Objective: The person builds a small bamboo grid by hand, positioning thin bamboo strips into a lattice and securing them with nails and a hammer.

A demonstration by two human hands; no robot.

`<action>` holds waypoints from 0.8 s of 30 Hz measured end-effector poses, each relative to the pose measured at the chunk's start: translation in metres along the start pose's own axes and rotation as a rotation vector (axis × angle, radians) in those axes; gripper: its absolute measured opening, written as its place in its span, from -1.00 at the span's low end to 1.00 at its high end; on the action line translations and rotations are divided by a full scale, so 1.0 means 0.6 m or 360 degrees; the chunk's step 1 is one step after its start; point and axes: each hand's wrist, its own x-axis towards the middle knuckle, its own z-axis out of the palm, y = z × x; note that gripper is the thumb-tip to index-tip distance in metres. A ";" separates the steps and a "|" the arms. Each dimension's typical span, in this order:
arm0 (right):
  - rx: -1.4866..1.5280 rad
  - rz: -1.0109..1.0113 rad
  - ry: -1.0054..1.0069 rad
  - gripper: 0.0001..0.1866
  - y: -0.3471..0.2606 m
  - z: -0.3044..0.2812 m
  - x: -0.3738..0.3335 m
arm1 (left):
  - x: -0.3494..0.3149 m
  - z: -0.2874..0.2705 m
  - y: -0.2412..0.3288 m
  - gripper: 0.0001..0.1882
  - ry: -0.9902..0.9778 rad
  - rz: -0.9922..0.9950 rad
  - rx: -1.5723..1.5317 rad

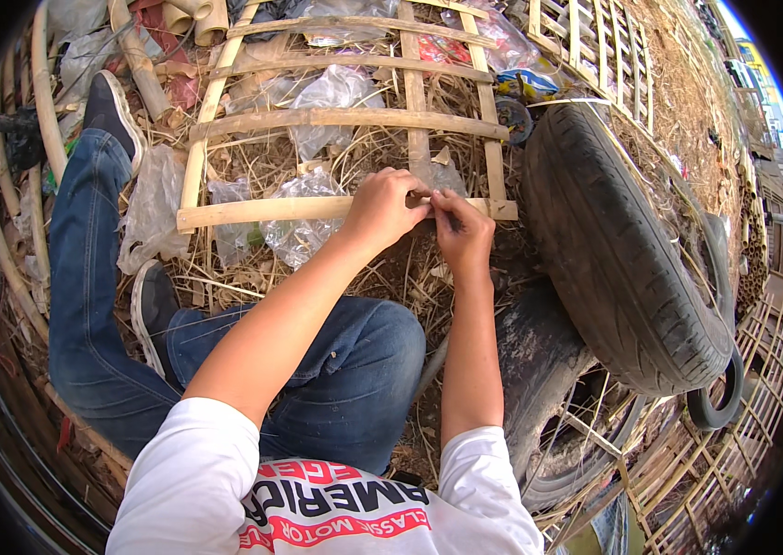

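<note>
A frame of split bamboo slats [350,118] lies on the littered ground in front of me, with crosswise slats over lengthwise strips. Both hands meet at its nearest cross slat [262,212], around where the middle strip [416,139] reaches it. My left hand [386,209] rests over that slat with thumb and fingers pinched together. Just right of it, my right hand [464,229] is also closed in a pinch, its fingertips touching those of the left. Whatever sits between the fingertips is too small and covered to make out.
A worn tyre [623,250] leans close to my right, above another dusty tyre [544,370]. More bamboo lattice [595,42] lies at the far right. Clear plastic bags [155,208] and straw litter the ground. Bamboo poles [43,92] curve along the left, beside my outstretched leg [91,268].
</note>
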 end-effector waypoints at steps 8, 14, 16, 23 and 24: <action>0.0012 -0.0135 -0.0043 -0.72 0.006 -0.009 0.000 | 0.001 0.014 -0.008 -0.80 0.0119 0.0159 0.0115; 0.0031 -0.0152 -0.0091 -0.67 -0.003 -0.016 0.003 | 0.005 0.014 -0.007 -0.79 0.0105 0.0248 0.0175; 0.0031 -0.0149 -0.0095 -0.67 -0.007 -0.015 0.003 | 0.007 0.014 -0.010 -0.79 0.0054 0.0187 0.0181; 0.0176 0.0143 0.0204 -0.63 -0.013 -0.039 -0.021 | 0.012 0.017 -0.014 -0.79 -0.0085 0.0097 0.0033; 0.0221 0.0210 0.0342 -0.62 -0.009 -0.042 -0.039 | 0.010 0.013 -0.018 -0.79 -0.0104 0.0093 0.0014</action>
